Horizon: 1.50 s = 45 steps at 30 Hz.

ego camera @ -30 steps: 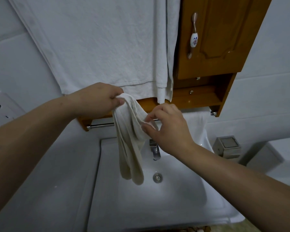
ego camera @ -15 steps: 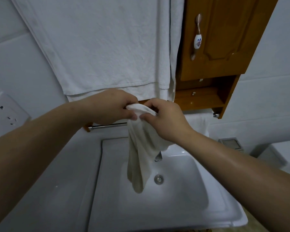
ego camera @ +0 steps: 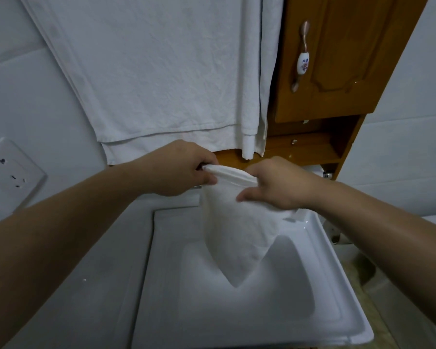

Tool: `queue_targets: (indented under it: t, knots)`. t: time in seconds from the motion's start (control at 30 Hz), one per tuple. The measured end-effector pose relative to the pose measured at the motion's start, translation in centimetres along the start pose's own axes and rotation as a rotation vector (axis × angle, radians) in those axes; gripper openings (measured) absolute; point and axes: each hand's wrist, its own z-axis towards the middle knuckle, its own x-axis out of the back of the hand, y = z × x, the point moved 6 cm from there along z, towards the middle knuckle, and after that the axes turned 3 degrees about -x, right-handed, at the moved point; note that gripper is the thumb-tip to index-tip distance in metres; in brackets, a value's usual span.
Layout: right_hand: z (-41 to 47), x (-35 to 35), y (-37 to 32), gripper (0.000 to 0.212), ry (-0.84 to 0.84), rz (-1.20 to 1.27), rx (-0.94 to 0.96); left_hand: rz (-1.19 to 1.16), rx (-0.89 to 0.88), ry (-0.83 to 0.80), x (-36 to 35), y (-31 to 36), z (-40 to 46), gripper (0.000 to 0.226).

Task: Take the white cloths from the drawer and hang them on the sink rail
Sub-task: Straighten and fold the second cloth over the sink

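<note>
Two bare forearms reach in from the bottom corners and meet above a white rectangular sink (ego camera: 337, 285). Its basin fills the near middle of the view, and a pale countertop (ego camera: 86, 285) lies to its left.

Over the far end of the basin hangs a small white cloth (ego camera: 239, 235), held up by both hands. Its top edge is stretched almost level between them, and the body droops to a point that ends over the basin. Whether that point touches the porcelain cannot be told.

The left hand (ego camera: 176, 170) grips the cloth's left top corner, with its fingers curled and the thumb pressed against the bunched edge. The right hand (ego camera: 277, 182) holds the right end of the top edge; its fingers fold over the edge while the thumb lies against the front of the cloth.

Just behind the hands runs the lower edge of a wooden wall cabinet (ego camera: 337, 71), which has a porcelain-inlaid door handle (ego camera: 303, 56). A short stretch of metal rail end (ego camera: 326, 175) shows beside the right wrist, under the cabinet; the rest of it is hidden.

Farther back, a large white towel (ego camera: 161, 71) hangs down the wall, and a narrower one (ego camera: 254, 71) hangs at its right. A white wall socket (ego camera: 8, 172) sits at the far left on the tiles.
</note>
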Motion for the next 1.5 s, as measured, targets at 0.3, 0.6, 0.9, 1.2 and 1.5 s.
queue_targets:
  t: [0.3, 0.6, 0.9, 1.2, 1.5]
  knots:
    - [-1.5, 1.4, 1.3, 0.021, -0.158, 0.812, 0.033, -0.823, 0.085, 0.127, -1.0, -0.5, -0.3, 0.021]
    - [-1.5, 0.7, 1.3, 0.026, -0.202, 1.234, -0.049, -1.326, 0.224, 0.136, -4.8, -1.7, -0.2, 0.038]
    - [-0.9, -0.9, 1.3, 0.034, -0.257, 1.317, -0.079, -1.513, 0.163, 0.086, -7.1, 0.4, -0.9, 0.045]
    - [1.2, -1.1, 1.9, 0.013, 0.331, 0.574, -0.251, -1.539, 0.361, 0.466, -7.7, -1.2, -0.4, 0.020]
    - [-0.4, -2.1, -0.8, 0.007, 0.631, 0.587, -0.124, -1.479, 0.387, 0.585, -7.7, -1.5, -0.5, 0.013]
